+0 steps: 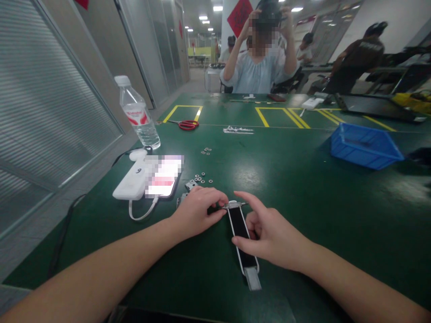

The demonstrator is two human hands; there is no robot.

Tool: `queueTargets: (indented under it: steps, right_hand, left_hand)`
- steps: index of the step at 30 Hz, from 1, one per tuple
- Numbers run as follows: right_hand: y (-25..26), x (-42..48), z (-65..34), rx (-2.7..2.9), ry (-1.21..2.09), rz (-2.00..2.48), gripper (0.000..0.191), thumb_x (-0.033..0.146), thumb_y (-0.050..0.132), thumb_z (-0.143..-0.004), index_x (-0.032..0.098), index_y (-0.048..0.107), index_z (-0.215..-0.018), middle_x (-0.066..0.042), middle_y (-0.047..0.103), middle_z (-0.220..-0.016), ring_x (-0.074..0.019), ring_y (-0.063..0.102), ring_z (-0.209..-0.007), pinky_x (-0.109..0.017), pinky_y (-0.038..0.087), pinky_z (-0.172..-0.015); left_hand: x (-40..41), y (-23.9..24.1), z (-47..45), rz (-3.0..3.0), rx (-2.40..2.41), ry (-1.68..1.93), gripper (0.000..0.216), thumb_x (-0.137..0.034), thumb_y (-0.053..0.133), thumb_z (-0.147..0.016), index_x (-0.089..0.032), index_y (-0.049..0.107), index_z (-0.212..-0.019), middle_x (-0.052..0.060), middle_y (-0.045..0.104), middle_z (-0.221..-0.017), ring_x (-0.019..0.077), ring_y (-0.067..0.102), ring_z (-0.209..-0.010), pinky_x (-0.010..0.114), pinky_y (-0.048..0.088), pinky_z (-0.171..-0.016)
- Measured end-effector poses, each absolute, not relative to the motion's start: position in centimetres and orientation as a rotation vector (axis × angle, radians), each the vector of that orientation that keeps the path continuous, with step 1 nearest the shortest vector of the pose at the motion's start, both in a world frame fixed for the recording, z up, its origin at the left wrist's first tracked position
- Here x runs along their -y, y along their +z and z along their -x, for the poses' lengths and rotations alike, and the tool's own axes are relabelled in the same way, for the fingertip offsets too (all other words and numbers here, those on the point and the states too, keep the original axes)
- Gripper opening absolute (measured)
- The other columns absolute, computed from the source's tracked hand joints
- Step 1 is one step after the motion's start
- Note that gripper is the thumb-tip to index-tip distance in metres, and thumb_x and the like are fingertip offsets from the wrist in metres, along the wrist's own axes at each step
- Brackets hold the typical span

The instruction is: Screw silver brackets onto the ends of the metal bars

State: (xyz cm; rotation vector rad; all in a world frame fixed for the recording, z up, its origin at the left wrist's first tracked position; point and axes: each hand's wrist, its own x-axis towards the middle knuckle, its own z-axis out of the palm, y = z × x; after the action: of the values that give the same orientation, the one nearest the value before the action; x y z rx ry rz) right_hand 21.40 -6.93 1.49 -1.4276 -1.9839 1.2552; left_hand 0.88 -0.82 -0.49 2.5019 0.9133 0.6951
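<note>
A long black strip [239,228] with a white edge and a grey end tab [252,279] lies in front of me. A thin metal pin [244,204] crosses its far end. My left hand [198,211] is closed in a pinch at the left end of that pin; the fingertips hide what is between them. My right hand [272,233] is at the strip's right side, index finger stretched out past the pin and thumb across the strip. Its other fingers are curled by the edge. Small metal brackets [191,184] sit partly behind my left hand, with several nuts [198,178] beyond.
On the left stand a water bottle [139,119], a white power bank [131,181] and a lit phone [166,177] joined by a cable. Red scissors [187,125] lie farther back. A blue bin [365,148] is at right. Across the green table [286,188], a person [259,67] raises both hands.
</note>
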Motion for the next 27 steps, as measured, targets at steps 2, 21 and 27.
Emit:
queueTargets:
  steps: [2,21,27]
  right_hand:
    - [1.4,6.9,-21.4,1.982,1.255,1.412,0.084,0.028,0.067,-0.077,0.016,0.023,-0.147,0.007,0.058,-0.060,-0.0114,0.053,-0.051,-0.024,0.039,-0.050]
    - [1.8,6.6,-22.2,2.185,0.913,1.520,0.065,0.036,0.054,-0.086,0.014,0.032,-0.143,0.007,0.051,-0.060,-0.0135,0.051,-0.052,-0.027,0.035,-0.051]
    - [2.0,6.6,-22.1,2.255,0.893,1.505,0.069,0.041,0.055,-0.085,0.015,0.032,-0.144,0.006,0.053,-0.061,-0.0143,0.053,-0.053,-0.028,0.036,-0.053]
  left_hand:
    - [0.9,-0.3,-0.9,-2.499,-0.929,0.688,0.013,-0.015,0.063,-0.079,-0.020,0.061,-0.090,-0.003,0.065,-0.080,0.0149,0.060,-0.074,0.033,0.037,-0.075]
    - [1.1,0.8,-0.5,-2.527,-0.953,0.610,0.026,-0.022,0.064,-0.079,-0.022,0.056,-0.104,0.001,0.067,-0.095,0.0204,0.062,-0.088,0.039,0.039,-0.083]
    - [0.8,1.7,0.4,-2.560,-1.127,0.619,0.043,-0.028,0.061,-0.079,-0.021,0.051,-0.120,0.006,0.066,-0.113,0.0265,0.059,-0.107,0.047,0.037,-0.094]
